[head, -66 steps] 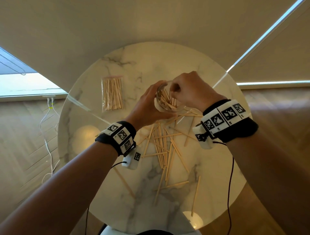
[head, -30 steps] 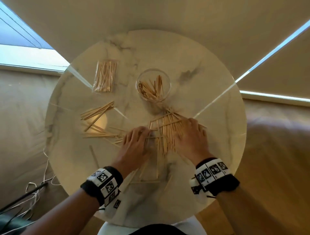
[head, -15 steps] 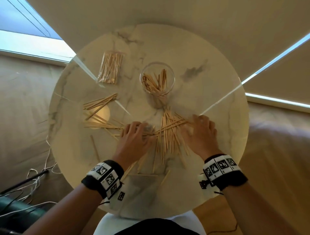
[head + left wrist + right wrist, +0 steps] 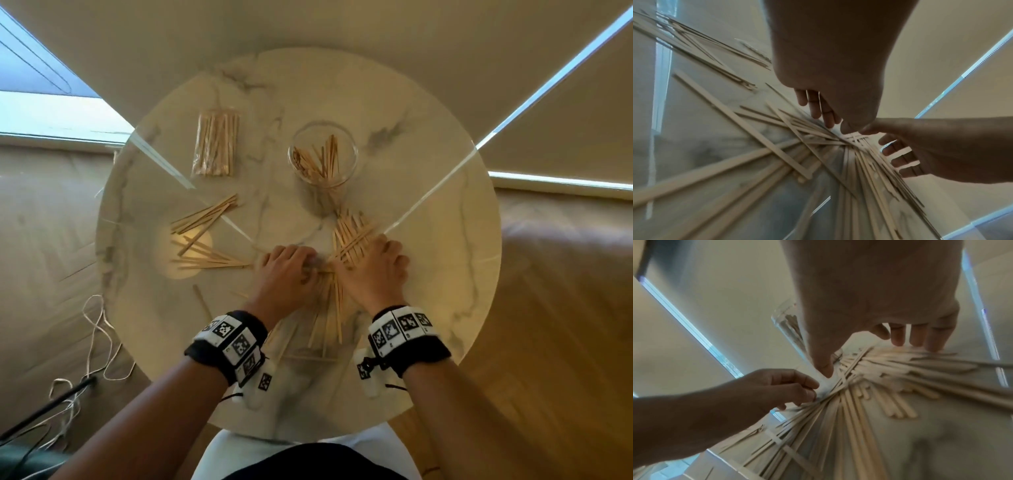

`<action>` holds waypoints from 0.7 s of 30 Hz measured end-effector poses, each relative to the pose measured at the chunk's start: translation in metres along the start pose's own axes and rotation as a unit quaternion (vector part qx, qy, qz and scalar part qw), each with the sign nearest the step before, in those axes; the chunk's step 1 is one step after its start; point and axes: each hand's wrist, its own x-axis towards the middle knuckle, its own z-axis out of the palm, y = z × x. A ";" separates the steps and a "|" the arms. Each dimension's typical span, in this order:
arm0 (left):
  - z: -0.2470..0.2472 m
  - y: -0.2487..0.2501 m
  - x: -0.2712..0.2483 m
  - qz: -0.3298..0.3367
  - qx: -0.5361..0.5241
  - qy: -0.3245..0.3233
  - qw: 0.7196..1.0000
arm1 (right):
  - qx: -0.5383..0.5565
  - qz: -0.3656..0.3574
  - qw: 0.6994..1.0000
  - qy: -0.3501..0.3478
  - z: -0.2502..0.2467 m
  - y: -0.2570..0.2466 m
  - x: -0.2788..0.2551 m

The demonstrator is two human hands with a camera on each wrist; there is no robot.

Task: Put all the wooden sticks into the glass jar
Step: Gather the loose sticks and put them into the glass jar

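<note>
The glass jar (image 4: 323,154) stands upright at the table's far middle with several wooden sticks inside; its wall shows beside my right thumb (image 4: 785,321). A crossed pile of loose sticks (image 4: 351,233) lies just in front of it and runs back between my wrists (image 4: 838,162) (image 4: 859,402). My left hand (image 4: 301,263) (image 4: 836,125) has its fingers curled onto the pile's crossing point. My right hand (image 4: 370,253) (image 4: 865,353) presses spread, fairly straight fingers on the pile's right side. Both thumbs nearly meet.
A clear packet of sticks (image 4: 216,142) lies at the far left of the round marble table (image 4: 445,274). More loose sticks (image 4: 205,240) are scattered at the left. Cables (image 4: 85,359) trail on the floor on the left.
Both hands left the jar, which now stands on the table, and came down on the pile. Over the last second they have drawn closer together, raking the sticks into a tighter bundle.
</note>
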 end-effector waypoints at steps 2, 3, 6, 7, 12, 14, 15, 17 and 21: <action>-0.003 -0.011 -0.002 0.004 -0.007 0.000 1.000 | -0.014 0.012 1.000 0.018 0.013 -0.015 0.001; -0.006 -0.017 -0.005 0.010 -0.004 0.006 1.000 | -0.010 0.022 0.999 0.033 0.020 -0.023 0.001; -0.019 -0.043 -0.013 0.033 -0.003 0.031 0.999 | 0.022 0.054 0.995 0.086 0.039 -0.043 0.000; -0.024 -0.051 -0.016 0.045 -0.004 0.034 0.998 | 0.029 0.064 0.993 0.099 0.044 -0.047 0.000; -0.041 -0.082 -0.025 0.100 -0.002 0.023 0.995 | 0.039 0.114 0.984 0.127 0.054 -0.064 0.004; -0.043 -0.090 -0.026 0.119 0.002 0.007 0.993 | 0.025 0.120 0.984 0.126 0.057 -0.073 0.005; -0.044 -0.093 -0.026 0.128 -0.001 -0.004 0.992 | 0.019 0.124 0.984 0.128 0.059 -0.077 0.006; -0.047 -0.100 -0.026 0.145 -0.009 -0.015 0.989 | 0.026 0.138 0.981 0.135 0.063 -0.081 0.005; -0.052 -0.118 -0.030 0.181 -0.023 -0.038 0.982 | 0.030 0.140 0.978 0.151 0.068 -0.077 0.002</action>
